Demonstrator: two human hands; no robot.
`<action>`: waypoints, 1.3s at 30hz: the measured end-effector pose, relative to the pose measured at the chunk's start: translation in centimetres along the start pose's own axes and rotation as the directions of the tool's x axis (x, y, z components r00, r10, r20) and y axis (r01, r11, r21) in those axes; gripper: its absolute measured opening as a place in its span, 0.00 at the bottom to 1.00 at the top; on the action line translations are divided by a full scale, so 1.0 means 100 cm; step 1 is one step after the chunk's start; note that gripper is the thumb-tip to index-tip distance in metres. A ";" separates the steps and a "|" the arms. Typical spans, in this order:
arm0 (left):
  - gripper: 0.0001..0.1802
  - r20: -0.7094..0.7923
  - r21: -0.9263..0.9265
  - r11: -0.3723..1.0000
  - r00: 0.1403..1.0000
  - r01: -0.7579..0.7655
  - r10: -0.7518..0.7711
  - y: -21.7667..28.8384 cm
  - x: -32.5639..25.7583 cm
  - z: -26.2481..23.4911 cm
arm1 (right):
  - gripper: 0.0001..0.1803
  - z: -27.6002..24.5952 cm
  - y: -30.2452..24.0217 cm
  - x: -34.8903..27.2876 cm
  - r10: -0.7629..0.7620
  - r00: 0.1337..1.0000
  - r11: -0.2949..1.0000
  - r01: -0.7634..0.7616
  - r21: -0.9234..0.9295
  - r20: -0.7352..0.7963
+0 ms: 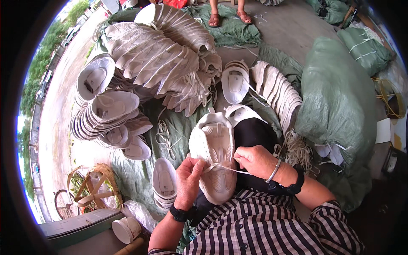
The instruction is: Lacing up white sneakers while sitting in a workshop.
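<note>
A white shoe upper (217,183) lies across my lap, toe toward me and opening away from me. A white shoelace (233,169) crosses its front and trails to the right. My left hand (188,178) is closed at the shoe's left side, thumb and forefinger pressed together beside the lace. On the other side, my right hand (258,162) is closed in a pinch on the lace, just off the shoe's right edge. The fingertips of both hands are partly hidden.
Nested white uppers (163,55) form a large heap ahead, with more stacks (106,112) at left and a row (278,91) at right. Loose laces (297,151) hang beside my right knee. A bulging green sack (335,102) stands right. Another person's sandalled feet (214,20) are beyond.
</note>
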State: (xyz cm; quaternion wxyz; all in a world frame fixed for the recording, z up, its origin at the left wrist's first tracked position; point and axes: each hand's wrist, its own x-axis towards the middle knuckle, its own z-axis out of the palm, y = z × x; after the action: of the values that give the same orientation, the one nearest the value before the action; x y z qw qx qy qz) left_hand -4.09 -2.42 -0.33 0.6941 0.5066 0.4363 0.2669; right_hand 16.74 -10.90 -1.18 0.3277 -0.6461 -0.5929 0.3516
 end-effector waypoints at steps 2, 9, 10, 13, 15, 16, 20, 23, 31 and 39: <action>0.09 -0.024 0.008 1.000 1.000 -0.010 0.010 -0.004 0.000 -0.001 | 0.05 0.001 0.000 0.000 0.007 1.000 1.000 -0.007 -0.004 0.009; 0.06 0.325 0.822 0.251 0.783 -0.511 0.530 0.025 0.023 0.011 | 0.01 0.004 0.010 0.001 -0.177 0.981 0.945 0.148 -0.292 -0.074; 0.06 0.415 0.843 0.136 0.789 -0.521 0.452 0.035 0.023 0.008 | 0.01 0.001 0.004 0.002 -0.182 0.980 0.944 0.153 -0.291 -0.077; 0.06 0.557 0.812 -0.041 0.753 -0.582 0.352 0.070 0.021 0.007 | 0.04 -0.018 -0.023 0.005 -0.428 0.903 0.658 0.293 -0.693 -0.024; 0.10 0.711 0.684 -0.189 0.587 -0.704 0.388 0.080 0.022 0.009 | 0.03 -0.025 -0.026 0.006 -0.558 0.830 0.564 0.381 -0.732 0.002; 0.12 0.798 0.588 -0.279 0.488 -0.759 0.354 0.081 0.029 0.004 | 0.03 -0.027 -0.026 0.014 -0.669 0.742 0.460 0.454 -0.763 0.038; 0.12 0.902 0.403 -0.320 0.432 -0.857 -0.022 0.085 0.053 0.005 | 0.04 -0.026 -0.012 0.026 -0.615 0.726 0.414 0.630 -0.657 0.308; 0.14 0.904 0.356 -0.310 0.409 -0.882 -0.124 0.078 0.063 0.005 | 0.04 -0.014 -0.007 0.038 -0.590 0.678 0.384 0.714 -0.585 0.439; 0.19 0.865 0.497 -0.114 0.501 -0.860 -0.008 0.037 0.078 0.011 | 0.14 -0.021 -0.027 0.047 0.025 0.893 0.833 0.230 -0.504 0.450; 0.12 0.651 0.409 0.795 0.754 -0.448 0.091 0.062 0.077 0.003 | 0.06 0.007 -0.005 0.031 -0.315 0.941 0.799 0.331 -0.501 0.119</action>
State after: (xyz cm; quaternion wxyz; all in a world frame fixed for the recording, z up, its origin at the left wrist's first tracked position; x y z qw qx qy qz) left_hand 0.30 5.78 2.95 0.5745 0.7987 0.1687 0.0594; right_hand 16.05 -7.72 -1.33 0.1895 -0.5939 -0.7712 0.1290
